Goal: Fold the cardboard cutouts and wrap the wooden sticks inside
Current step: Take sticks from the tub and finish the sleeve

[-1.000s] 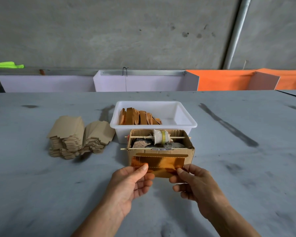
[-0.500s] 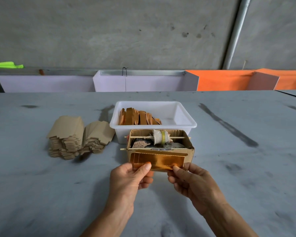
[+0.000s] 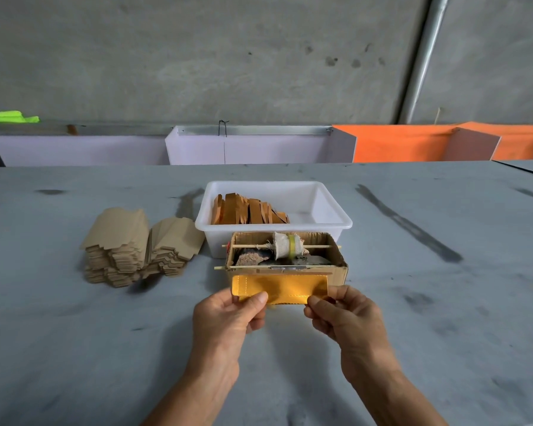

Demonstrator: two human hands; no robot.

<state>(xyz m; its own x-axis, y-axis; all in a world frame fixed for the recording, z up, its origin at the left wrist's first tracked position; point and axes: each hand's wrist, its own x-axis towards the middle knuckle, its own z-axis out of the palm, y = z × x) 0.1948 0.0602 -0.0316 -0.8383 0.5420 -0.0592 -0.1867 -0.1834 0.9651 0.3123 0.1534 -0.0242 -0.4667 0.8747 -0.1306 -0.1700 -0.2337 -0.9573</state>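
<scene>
**Gold cutout held by both hands before the cardboard box**

The cardboard cutout [image 3: 279,289] is a flat, wide rectangle with a shiny gold-orange face; faint dashed lines run along its lower part and down near its left end. It is held upright just in front of the near wall of the cardboard box [image 3: 339,273], above the grey table [image 3: 74,348]. The left hand [image 3: 228,315] pinches the cutout's lower left corner, thumb on the near face and fingers curled behind. The right hand [image 3: 342,315] pinches the lower right corner in the same manner, fingers curled round the edge. Whether the cutout touches the box cannot be told.

Inside the open box a thin wooden stick [image 3: 250,246] spans from side to side and carries a pale wrapped roll [image 3: 285,249]; a second stick [image 3: 220,267] lies along the near rim. Just beyond the box stands a white plastic tub [image 3: 330,207] holding folded brown pieces [image 3: 246,210] leaning in a row at its left side. To the left, near the tub, lie two stacks of plain brown cutouts [image 3: 136,250]
</scene>
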